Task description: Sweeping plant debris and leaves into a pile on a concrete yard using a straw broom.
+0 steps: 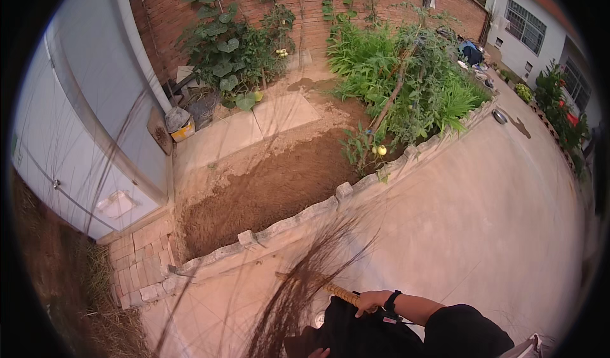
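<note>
My right hand (373, 301), with a dark band at its wrist, is closed around a yellowish ribbed stick (341, 293). The stick points away to the left over the paving, and loose dark hair strands partly cover its far end. Only a small bit of my left hand (319, 353) shows at the lower edge, so its grip is hidden. Beyond the stick lies a bed of bare brown soil (273, 189), edged by a low border of pale bricks (295, 221).
Leafy plants (406, 72) with a few pale fruits fill the bed's far right. A climbing vine (222, 53) grows by the brick wall (165, 14). On the left stands a pale door (76, 161). A metal bowl (500, 116) sits on the concrete (470, 218).
</note>
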Demonstrator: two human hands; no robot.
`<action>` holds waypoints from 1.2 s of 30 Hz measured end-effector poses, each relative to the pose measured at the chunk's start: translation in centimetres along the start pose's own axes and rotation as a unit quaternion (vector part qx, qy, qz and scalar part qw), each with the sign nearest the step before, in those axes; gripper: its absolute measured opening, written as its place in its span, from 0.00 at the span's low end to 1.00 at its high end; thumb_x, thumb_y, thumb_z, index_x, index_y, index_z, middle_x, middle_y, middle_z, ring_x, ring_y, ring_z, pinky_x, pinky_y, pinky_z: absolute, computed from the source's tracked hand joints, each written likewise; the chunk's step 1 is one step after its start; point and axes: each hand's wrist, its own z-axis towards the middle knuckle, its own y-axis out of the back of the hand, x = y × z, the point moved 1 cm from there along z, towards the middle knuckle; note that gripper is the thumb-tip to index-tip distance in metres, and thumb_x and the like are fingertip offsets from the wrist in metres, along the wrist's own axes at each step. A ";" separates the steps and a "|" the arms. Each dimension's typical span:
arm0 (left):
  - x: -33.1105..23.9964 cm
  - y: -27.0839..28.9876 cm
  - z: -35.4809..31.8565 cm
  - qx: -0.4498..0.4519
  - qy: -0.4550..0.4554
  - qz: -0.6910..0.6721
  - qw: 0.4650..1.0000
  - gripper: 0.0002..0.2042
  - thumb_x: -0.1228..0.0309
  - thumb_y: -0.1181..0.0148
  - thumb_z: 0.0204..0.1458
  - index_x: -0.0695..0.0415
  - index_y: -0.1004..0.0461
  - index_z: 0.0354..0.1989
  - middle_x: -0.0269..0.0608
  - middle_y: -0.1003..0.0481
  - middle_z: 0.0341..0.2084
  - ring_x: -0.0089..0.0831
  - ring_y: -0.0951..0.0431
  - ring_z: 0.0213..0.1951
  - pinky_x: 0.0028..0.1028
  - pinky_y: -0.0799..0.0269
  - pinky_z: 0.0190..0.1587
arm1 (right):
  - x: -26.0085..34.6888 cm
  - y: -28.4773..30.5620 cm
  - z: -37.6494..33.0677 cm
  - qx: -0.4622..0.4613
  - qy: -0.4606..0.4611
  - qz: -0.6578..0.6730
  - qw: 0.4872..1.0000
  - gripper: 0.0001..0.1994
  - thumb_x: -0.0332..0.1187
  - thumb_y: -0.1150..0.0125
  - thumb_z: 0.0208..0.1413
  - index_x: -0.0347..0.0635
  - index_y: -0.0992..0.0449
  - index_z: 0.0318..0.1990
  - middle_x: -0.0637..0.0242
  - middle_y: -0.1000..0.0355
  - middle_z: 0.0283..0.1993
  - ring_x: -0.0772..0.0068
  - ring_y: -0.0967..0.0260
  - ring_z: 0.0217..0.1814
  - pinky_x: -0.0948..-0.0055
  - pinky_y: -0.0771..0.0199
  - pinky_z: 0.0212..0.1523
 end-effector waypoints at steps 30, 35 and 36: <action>-0.7 -27.9 -6.3 0.290 0.334 0.448 0.777 0.14 0.67 0.53 0.57 0.64 0.32 0.46 0.40 0.26 0.39 0.26 0.26 0.39 0.24 0.31 0.44 | -31.3 -63.6 -14.1 -0.244 0.069 0.959 0.126 0.05 0.27 0.43 0.40 0.35 0.29 0.23 0.61 0.31 0.18 0.70 0.33 0.15 0.74 0.30 0.17; 1.0 -35.3 -9.4 0.301 0.303 0.548 0.719 0.13 0.66 0.52 0.56 0.63 0.31 0.43 0.37 0.26 0.37 0.24 0.27 0.38 0.22 0.32 0.43 | -27.7 -77.9 -16.6 -0.324 0.003 0.919 -0.226 0.08 0.29 0.43 0.42 0.32 0.29 0.28 0.57 0.30 0.22 0.67 0.32 0.18 0.77 0.29 0.19; 1.4 -36.4 -9.6 0.306 0.290 0.576 0.700 0.13 0.66 0.52 0.56 0.63 0.31 0.43 0.37 0.26 0.37 0.24 0.27 0.38 0.22 0.32 0.43 | -26.2 -81.5 -16.8 -0.327 -0.001 0.912 -0.249 0.10 0.29 0.43 0.43 0.31 0.30 0.31 0.56 0.30 0.24 0.66 0.32 0.19 0.76 0.28 0.19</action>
